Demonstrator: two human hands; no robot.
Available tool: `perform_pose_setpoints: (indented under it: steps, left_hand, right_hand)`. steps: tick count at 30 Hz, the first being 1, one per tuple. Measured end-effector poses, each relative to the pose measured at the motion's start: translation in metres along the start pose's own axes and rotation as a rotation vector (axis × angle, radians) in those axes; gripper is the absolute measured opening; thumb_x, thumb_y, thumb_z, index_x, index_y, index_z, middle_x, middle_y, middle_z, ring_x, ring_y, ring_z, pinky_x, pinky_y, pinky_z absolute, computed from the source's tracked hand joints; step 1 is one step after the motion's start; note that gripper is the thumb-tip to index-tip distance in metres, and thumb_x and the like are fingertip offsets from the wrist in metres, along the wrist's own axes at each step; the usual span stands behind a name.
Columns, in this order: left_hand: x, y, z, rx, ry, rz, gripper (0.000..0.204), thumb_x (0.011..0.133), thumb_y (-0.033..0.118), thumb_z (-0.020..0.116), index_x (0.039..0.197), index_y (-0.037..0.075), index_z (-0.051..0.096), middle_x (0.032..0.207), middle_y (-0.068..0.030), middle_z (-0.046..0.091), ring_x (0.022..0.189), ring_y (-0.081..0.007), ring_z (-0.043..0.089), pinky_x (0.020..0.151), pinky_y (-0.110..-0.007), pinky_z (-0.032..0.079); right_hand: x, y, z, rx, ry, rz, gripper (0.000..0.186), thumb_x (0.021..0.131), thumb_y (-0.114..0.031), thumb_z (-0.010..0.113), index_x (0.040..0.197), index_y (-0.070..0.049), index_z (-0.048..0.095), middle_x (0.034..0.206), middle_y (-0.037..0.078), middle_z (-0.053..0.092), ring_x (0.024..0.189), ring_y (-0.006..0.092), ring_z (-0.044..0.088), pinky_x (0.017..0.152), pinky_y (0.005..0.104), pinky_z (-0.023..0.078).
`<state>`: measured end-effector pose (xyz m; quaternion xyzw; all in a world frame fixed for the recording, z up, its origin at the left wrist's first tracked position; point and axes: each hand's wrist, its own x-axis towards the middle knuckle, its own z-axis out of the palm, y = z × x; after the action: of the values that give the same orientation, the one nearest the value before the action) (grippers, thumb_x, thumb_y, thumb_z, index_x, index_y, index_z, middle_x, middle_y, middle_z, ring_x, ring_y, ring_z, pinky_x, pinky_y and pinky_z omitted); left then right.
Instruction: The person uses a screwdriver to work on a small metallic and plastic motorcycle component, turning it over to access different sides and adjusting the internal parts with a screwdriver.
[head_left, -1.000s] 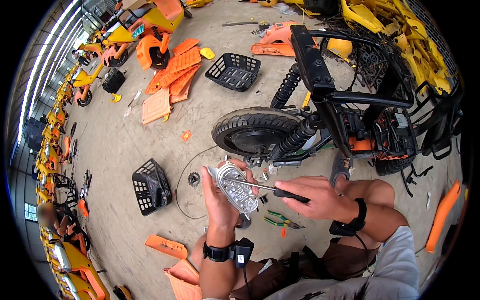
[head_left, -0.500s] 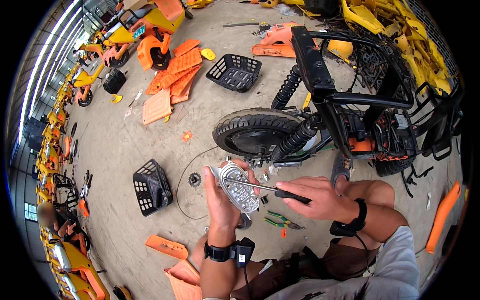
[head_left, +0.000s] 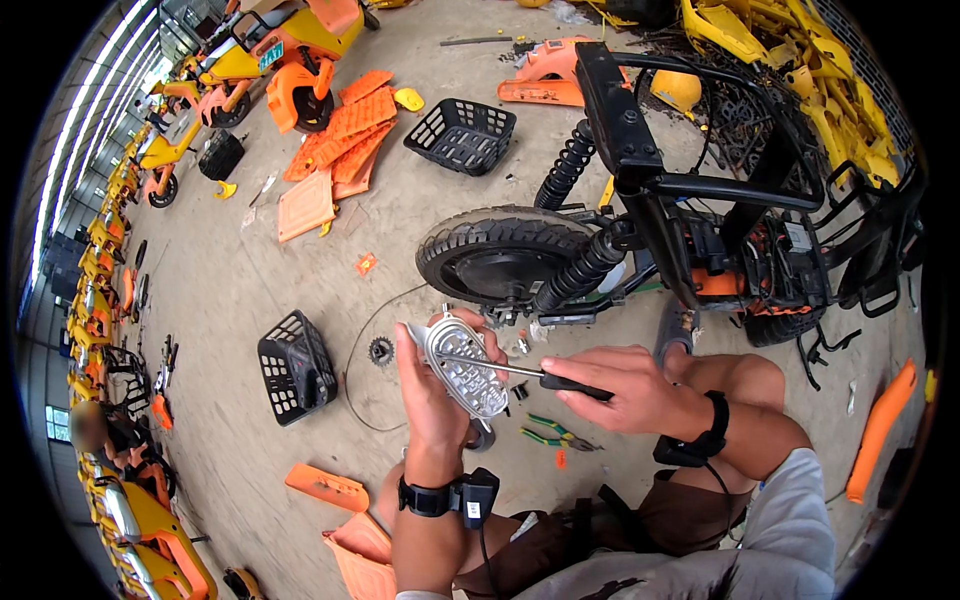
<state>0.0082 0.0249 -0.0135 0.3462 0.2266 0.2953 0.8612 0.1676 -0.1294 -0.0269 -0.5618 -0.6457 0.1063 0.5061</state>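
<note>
Silvery housing, probably stiff, best rim-held; left hand cradles it; right hand, at three o'clock, grips screwdriver.

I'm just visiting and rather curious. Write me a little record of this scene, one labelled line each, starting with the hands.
Left hand: the left hand holds a silver metal part
Right hand: the right hand grips a black-handled screwdriver
Contact: shaft lies across the part's face; whether the tip presses is unclear
Floor nearby: pliers with green-and-yellow handles; toothed gear to the left
Ahead: black vehicle frame with a wheel
Baskets: a black basket beyond the gear, another farther ahead
</note>
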Motion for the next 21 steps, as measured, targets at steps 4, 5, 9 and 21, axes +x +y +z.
perform_pose_setpoints:
  steps: [4, 5, 9, 21]
  left_hand:
    - [-0.004, -0.003, 0.003, -0.015, 0.025, -0.016, 0.073, 0.099, 0.065, 0.023, 0.104, 0.002, 0.057, 0.075, -0.0126, 0.061, 0.064, -0.0230, 0.061, 0.058, -0.031, 0.052]
    - [-0.002, -0.004, 0.006, -0.008, 0.044, -0.019, 0.071, 0.098, 0.066, 0.026, 0.102, 0.002, 0.057, 0.073, -0.0126, 0.060, 0.061, -0.0233, 0.060, 0.056, -0.031, 0.051]
    - [0.002, -0.007, 0.008, 0.024, 0.048, -0.014, 0.070, 0.097, 0.067, 0.028, 0.100, 0.003, 0.057, 0.072, -0.0123, 0.060, 0.060, -0.0231, 0.059, 0.056, -0.031, 0.050]
    - [0.001, -0.004, 0.004, -0.034, 0.014, -0.050, 0.071, 0.097, 0.067, 0.028, 0.104, 0.002, 0.057, 0.075, -0.0134, 0.061, 0.062, -0.0256, 0.063, 0.056, -0.033, 0.051]
  right_hand:
    - [-0.002, -0.003, 0.004, 0.026, 0.035, 0.023, 0.046, 0.077, -0.003, 0.074, 0.122, -0.005, 0.067, 0.089, 0.011, 0.071, 0.068, 0.0239, 0.067, 0.062, 0.0328, 0.054]
    - [-0.001, -0.003, 0.003, 0.022, 0.019, 0.047, 0.046, 0.077, -0.002, 0.075, 0.122, -0.005, 0.067, 0.088, 0.011, 0.071, 0.068, 0.0244, 0.066, 0.062, 0.0329, 0.054]
    - [-0.001, -0.006, 0.003, -0.006, -0.065, -0.010, 0.044, 0.078, -0.002, 0.074, 0.121, -0.003, 0.067, 0.089, 0.013, 0.071, 0.068, 0.0255, 0.067, 0.063, 0.0327, 0.054]
    - [0.004, -0.004, -0.006, -0.027, -0.001, 0.030, 0.044, 0.079, -0.001, 0.073, 0.122, 0.000, 0.065, 0.093, 0.017, 0.071, 0.075, 0.0278, 0.071, 0.065, 0.0328, 0.055]
